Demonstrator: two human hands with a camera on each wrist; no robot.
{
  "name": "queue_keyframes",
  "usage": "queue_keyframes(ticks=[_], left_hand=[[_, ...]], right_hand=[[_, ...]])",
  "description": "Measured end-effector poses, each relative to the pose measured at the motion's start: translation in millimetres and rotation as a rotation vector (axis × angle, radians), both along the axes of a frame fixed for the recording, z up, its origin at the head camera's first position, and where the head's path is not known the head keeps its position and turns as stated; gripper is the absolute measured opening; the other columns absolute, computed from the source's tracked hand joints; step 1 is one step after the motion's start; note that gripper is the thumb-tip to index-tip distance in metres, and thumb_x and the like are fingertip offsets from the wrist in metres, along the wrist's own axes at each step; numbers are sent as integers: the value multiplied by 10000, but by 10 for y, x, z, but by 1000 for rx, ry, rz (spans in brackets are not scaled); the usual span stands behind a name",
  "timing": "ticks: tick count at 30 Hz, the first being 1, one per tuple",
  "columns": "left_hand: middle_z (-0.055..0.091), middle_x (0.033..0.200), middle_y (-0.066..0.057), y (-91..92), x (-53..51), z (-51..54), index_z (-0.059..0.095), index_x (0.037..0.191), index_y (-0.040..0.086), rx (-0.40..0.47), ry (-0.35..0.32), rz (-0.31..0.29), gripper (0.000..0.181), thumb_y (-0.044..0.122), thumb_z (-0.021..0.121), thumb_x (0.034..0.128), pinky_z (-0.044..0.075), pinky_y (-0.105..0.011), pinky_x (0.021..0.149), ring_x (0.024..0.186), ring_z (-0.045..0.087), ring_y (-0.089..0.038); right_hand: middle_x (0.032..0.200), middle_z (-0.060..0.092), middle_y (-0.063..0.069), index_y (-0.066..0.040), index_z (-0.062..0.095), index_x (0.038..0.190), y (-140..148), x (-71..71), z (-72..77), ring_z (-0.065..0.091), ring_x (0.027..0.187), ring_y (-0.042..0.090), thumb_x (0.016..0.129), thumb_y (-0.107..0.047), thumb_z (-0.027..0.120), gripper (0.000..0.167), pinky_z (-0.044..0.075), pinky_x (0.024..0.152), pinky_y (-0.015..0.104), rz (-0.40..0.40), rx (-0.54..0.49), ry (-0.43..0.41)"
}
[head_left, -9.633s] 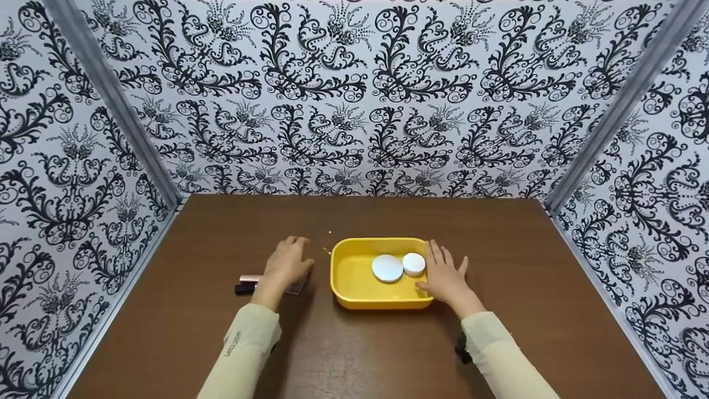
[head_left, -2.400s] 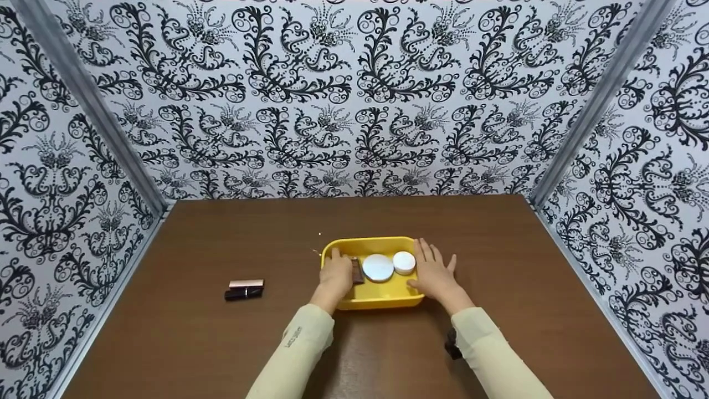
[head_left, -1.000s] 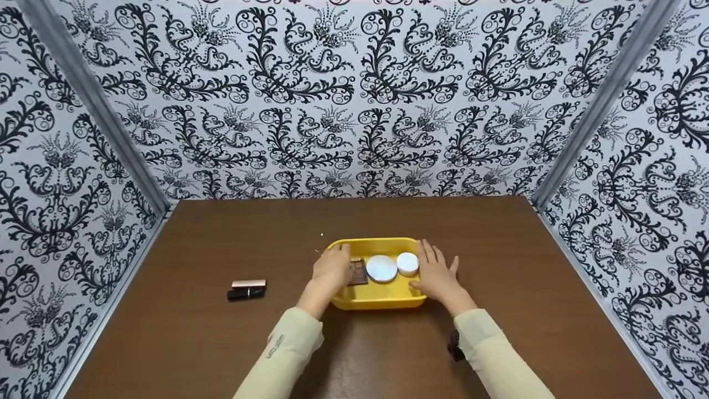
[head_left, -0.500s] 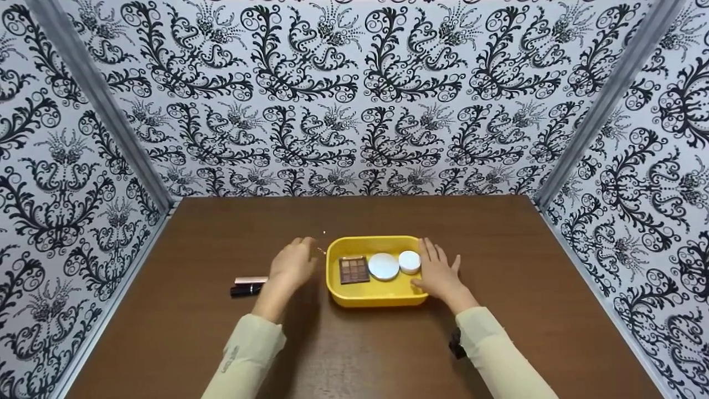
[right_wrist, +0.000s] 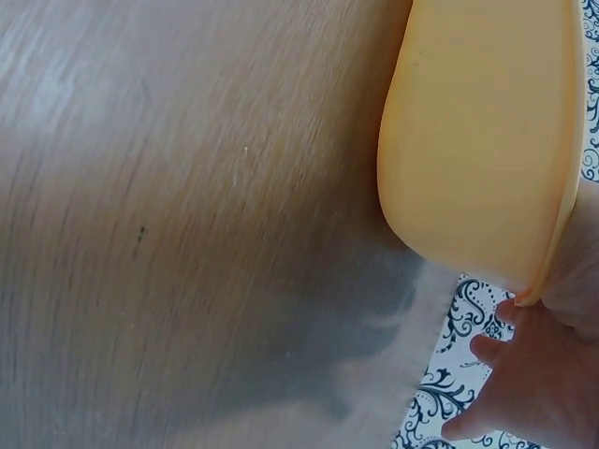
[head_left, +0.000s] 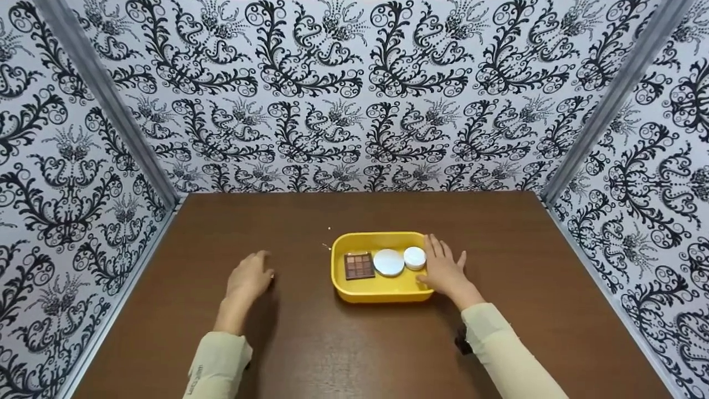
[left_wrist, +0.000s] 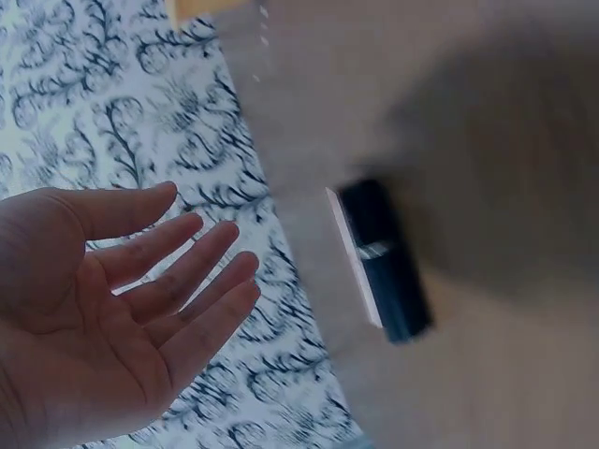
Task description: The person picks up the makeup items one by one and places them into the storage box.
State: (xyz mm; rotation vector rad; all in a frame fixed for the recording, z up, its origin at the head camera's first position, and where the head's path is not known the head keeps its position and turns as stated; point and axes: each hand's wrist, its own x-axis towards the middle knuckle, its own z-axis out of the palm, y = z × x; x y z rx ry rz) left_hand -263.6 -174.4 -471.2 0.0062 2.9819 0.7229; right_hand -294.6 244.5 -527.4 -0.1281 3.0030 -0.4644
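Note:
My left hand [head_left: 247, 279] hovers over the left part of the table, fingers loosely bent and holding nothing. In the left wrist view that hand [left_wrist: 140, 309] is apart from a black tube [left_wrist: 386, 262] and a thin pink one [left_wrist: 356, 257] beside it; the head view has them mostly hidden under the hand. My right hand [head_left: 446, 272] rests on the right end of a yellow tray [head_left: 382, 297], thumb inside the rim, fingers spread along the outside. Inside the tray lie a brown palette [head_left: 359, 266], a larger white round case [head_left: 389, 262] and a smaller white jar [head_left: 415, 258].
The brown table [head_left: 343, 354] is enclosed by patterned walls [head_left: 354, 111] at the back and sides. Small light specks [head_left: 327, 246] lie just left of the tray. A dark object [head_left: 463, 340] shows beside the right sleeve.
The palette came into the tray under my left hand, which let go of it and moved left over the two tubes. My right hand stays at the tray's right end.

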Motion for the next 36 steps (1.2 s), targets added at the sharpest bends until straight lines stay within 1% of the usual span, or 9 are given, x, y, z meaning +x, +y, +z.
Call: queue_keyframes(ticks=[5,9,13,15,19,23,26,32,36], left_hand=[[551,1370,-298,-229,10,-133,515,1388,-17,-10,-23,58,431,119,554,980,485,-592,965,1210,561,-483],[570,1330,-305,-353,-24,-243,548,1359,-5,-24,0,86,414,86,556,955,492,-600,945,1176,575,-501],[570,1329,-288,-413,-67,-352,571,1350,26,-50,18,86,382,71,555,972,522,-588,899,1148,591,-494],[570,1345,-268,-428,-78,-409,587,1342,41,-59,33,90,379,43,554,964,532,-581,885,1150,595,-486],[563,1382,-243,-452,-81,-506,603,1332,47,-60,55,95,402,-12,557,937,528,-579,902,1183,583,-481],[579,1369,-238,-467,-78,-557,610,1318,38,-61,60,92,397,-21,565,929,514,-585,926,1191,582,-475],[563,1369,-254,-474,-84,-591,599,1315,29,-59,76,92,396,-14,585,921,518,-587,911,1168,589,-487],[470,1388,-308,-493,-72,-649,515,1354,3,-17,102,133,498,-27,621,868,527,-602,840,1073,605,-534],[451,1359,-345,-517,-49,-646,465,1357,-46,-9,100,145,540,-29,636,845,523,-616,833,1024,604,-555]], right_hand=[[1675,74,186,-46,44,1599,5,2,-9,124,1518,453,893,-326,736,1027,-6,1111,801,2,0,-19],[1674,87,181,-47,56,1599,6,-7,-9,135,1518,447,889,-326,738,1024,-4,1115,798,-2,-2,-4],[1675,85,178,-48,58,1599,6,-10,1,133,1520,444,892,-323,735,1016,-5,1119,793,-6,1,-3],[1675,82,180,-49,57,1599,8,-5,11,128,1520,446,895,-320,733,1013,-6,1119,792,-7,0,-8],[1675,81,181,-49,52,1599,8,5,28,127,1520,450,900,-317,730,1010,-4,1121,790,-7,-1,-13],[1675,81,180,-53,43,1600,7,-8,28,130,1521,448,900,-322,727,1015,0,1124,788,-8,2,-17],[1676,76,179,-55,38,1601,5,-18,29,128,1522,447,901,-326,723,1016,-2,1125,787,-8,2,-21],[1677,73,178,-56,38,1601,1,-22,31,121,1522,449,902,-323,723,1014,-11,1123,788,-9,-6,-18],[1677,73,179,-58,40,1601,-2,-34,22,121,1522,450,899,-323,725,1016,-15,1119,792,-8,-8,-17]])
